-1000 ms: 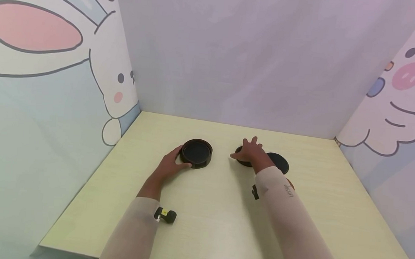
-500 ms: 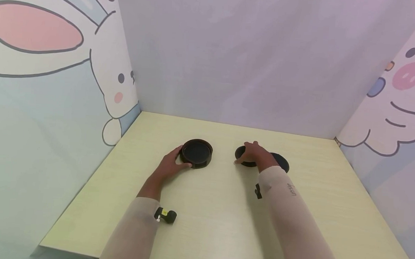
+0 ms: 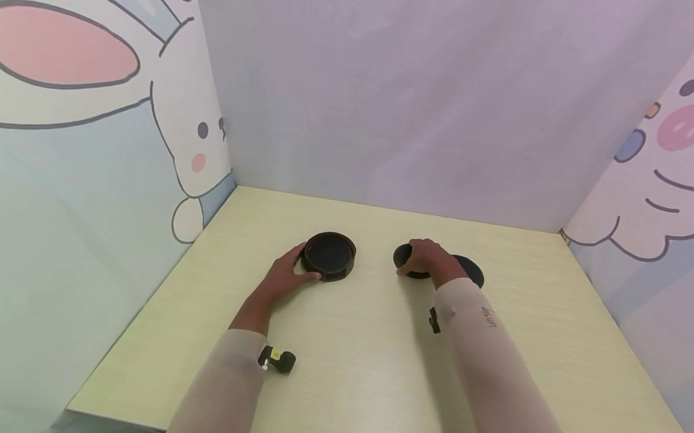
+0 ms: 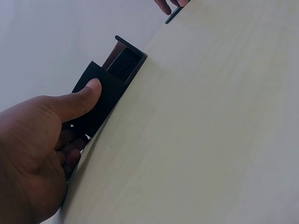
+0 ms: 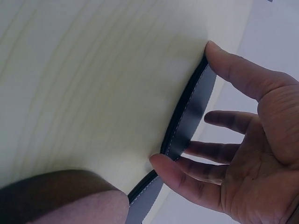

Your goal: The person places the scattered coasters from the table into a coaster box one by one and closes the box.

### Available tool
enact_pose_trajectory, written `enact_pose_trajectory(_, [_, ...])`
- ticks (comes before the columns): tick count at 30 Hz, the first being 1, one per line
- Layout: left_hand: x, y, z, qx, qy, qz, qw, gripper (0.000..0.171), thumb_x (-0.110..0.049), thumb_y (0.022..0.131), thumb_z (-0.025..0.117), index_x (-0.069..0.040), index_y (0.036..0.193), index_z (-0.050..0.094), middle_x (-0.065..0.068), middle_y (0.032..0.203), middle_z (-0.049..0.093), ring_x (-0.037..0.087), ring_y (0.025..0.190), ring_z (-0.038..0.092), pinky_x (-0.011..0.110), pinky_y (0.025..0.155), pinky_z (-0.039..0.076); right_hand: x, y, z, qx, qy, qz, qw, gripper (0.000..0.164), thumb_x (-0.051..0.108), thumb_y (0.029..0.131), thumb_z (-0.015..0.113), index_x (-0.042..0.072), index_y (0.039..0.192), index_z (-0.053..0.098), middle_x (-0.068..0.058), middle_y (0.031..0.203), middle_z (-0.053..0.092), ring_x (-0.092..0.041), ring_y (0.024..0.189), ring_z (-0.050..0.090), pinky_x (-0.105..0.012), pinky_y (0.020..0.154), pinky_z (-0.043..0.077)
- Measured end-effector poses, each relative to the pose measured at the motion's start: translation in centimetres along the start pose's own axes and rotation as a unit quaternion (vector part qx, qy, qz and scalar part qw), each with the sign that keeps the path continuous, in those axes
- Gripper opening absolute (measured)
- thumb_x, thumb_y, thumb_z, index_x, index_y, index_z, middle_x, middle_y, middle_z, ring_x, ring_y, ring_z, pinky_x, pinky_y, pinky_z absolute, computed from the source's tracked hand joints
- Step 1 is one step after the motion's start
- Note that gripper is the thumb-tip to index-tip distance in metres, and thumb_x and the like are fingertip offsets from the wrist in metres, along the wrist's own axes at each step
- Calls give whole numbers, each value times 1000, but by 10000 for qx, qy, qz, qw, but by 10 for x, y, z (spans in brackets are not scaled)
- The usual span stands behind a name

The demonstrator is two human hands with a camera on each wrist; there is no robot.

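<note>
A round black coaster holder (image 3: 329,254) stands on the table, with several thin coasters (image 4: 124,65) stacked in its open slot in the left wrist view. My left hand (image 3: 282,277) grips its near left side, thumb (image 4: 84,100) on the outer wall. Farther right lies a round black coaster (image 5: 189,107) with pale stitching along its rim. Over it, my right hand (image 3: 428,259) holds it by the edge, thumb and a finger on opposite parts of the rim. Just beyond, another black coaster (image 3: 470,271) lies partly hidden by the right wrist.
A rounded brown thing (image 5: 70,193), blurred and close, fills the lower left of the right wrist view. The pale wooden table (image 3: 339,384) meets a plain backdrop (image 3: 398,115) behind and cartoon-printed panels (image 3: 91,218) at the sides.
My right hand has lowered and shifted slightly right, its fingers drawing in to the rim of the coaster. The left hand and the coaster holder have stayed put.
</note>
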State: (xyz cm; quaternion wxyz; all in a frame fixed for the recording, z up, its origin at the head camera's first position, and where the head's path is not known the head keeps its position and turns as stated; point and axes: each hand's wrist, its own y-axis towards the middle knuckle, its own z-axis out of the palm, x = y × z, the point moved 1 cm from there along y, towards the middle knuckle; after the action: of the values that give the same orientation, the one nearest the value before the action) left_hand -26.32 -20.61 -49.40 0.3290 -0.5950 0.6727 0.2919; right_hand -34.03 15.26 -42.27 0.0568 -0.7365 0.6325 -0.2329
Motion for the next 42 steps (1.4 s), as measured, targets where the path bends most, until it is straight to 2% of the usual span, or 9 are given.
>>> enact_pose_trajectory(5, [1, 1, 0, -18, 0, 101, 9999, 100, -40, 96, 85, -10, 173, 29, 15, 179, 34, 39, 167, 31, 57, 139, 30, -1, 1, -1, -12, -34, -17, 10000, 100, 46, 94, 81, 2, 169, 34, -32, 170, 38, -53, 157, 39, -67, 126, 44])
enact_pose_trajectory(10, [2, 2, 1, 11, -75, 58, 10000, 101, -41, 96, 86, -10, 173, 30, 14, 179, 33, 39, 167, 31, 56, 139, 29, -3, 3, 0, -22, -85, 18, 10000, 98, 50, 93, 80, 6, 169, 36, -32, 168, 38, -54, 154, 39, -69, 121, 47])
enact_pose_trajectory(19, [1, 1, 0, -6, -38, 97, 9999, 100, -41, 97, 85, -9, 173, 29, 15, 179, 33, 39, 168, 30, 57, 139, 29, -3, 3, 5, -307, -340, -67, 9989, 88, 51, 94, 69, 9, 166, 43, -32, 158, 45, -52, 145, 45, -70, 117, 47])
enact_pose_trajectory(26, [1, 1, 0, -5, 11, 95, 10000, 99, -39, 97, 85, -8, 173, 29, 16, 179, 34, 39, 167, 31, 56, 139, 29, -3, 6, 6, -280, -265, -47, 9992, 89, 54, 93, 66, 9, 166, 44, -32, 158, 44, -52, 146, 42, -70, 115, 48])
enact_pose_trajectory(33, [0, 0, 0, 5, -83, 47, 10000, 99, -39, 96, 86, -10, 173, 30, 14, 179, 34, 38, 168, 31, 55, 139, 30, -1, 8, 8, -329, -164, -37, 9993, 86, 60, 98, 59, 11, 166, 45, -31, 163, 40, -52, 150, 38, -71, 119, 45])
enact_pose_trajectory(42, [1, 2, 0, 29, 9, 43, 10000, 99, -40, 98, 84, -9, 174, 28, 15, 180, 32, 39, 168, 30, 55, 139, 29, 9, 1, 6, -804, 22, -365, 9961, 83, 57, 95, 63, 12, 164, 51, -31, 154, 48, -50, 144, 45, -68, 113, 51])
